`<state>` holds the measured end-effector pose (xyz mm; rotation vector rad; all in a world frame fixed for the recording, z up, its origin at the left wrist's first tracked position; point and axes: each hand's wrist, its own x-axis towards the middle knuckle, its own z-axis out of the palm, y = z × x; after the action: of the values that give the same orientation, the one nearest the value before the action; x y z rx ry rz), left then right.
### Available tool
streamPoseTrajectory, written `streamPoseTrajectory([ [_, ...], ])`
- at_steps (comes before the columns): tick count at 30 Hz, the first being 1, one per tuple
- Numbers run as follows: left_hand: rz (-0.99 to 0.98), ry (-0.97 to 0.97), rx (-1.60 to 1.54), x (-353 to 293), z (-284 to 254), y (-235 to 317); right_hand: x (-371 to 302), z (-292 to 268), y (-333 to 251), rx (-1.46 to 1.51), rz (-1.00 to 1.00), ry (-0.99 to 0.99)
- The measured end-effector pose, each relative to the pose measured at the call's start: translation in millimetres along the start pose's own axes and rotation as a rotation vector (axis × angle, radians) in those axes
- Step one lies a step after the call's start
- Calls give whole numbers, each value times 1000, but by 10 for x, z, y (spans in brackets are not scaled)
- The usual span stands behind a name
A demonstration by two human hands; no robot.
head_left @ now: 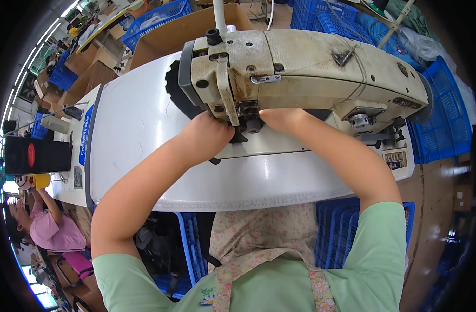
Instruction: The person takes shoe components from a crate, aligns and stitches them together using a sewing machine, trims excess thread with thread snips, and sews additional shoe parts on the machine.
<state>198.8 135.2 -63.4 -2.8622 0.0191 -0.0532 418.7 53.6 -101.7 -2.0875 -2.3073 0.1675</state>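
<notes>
A cream-coloured sewing machine (311,67) with brown stains stands on a white table, its needle end toward the left. My left hand (209,136) is closed beside the presser area, with dark edges of a black piece (240,137) showing around it. What the black piece is cannot be made out. To the right of the needle area, my right hand (280,119) reaches in under the machine arm. Its fingers are hidden behind the machine's parts. More black material (182,93) with a wavy edge shows behind the machine head.
The white tabletop (139,140) extends to the left. Blue crates (440,114) stand at the right, and another blue crate (194,244) is below the table edge. A cardboard box (160,47) sits behind. At the far left a person in pink (58,229) is seated.
</notes>
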Motion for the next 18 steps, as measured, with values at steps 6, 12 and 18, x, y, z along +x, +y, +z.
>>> streamPoseTrajectory([
  [6,14,-21,-38,6,73,17,-90,277,-334,-365,-39,-56],
  [12,11,-53,2,-56,120,118,-298,34,-608,-663,-164,-306],
  [18,-81,-68,152,-122,144,336,-465,173,-684,-630,-165,-173],
])
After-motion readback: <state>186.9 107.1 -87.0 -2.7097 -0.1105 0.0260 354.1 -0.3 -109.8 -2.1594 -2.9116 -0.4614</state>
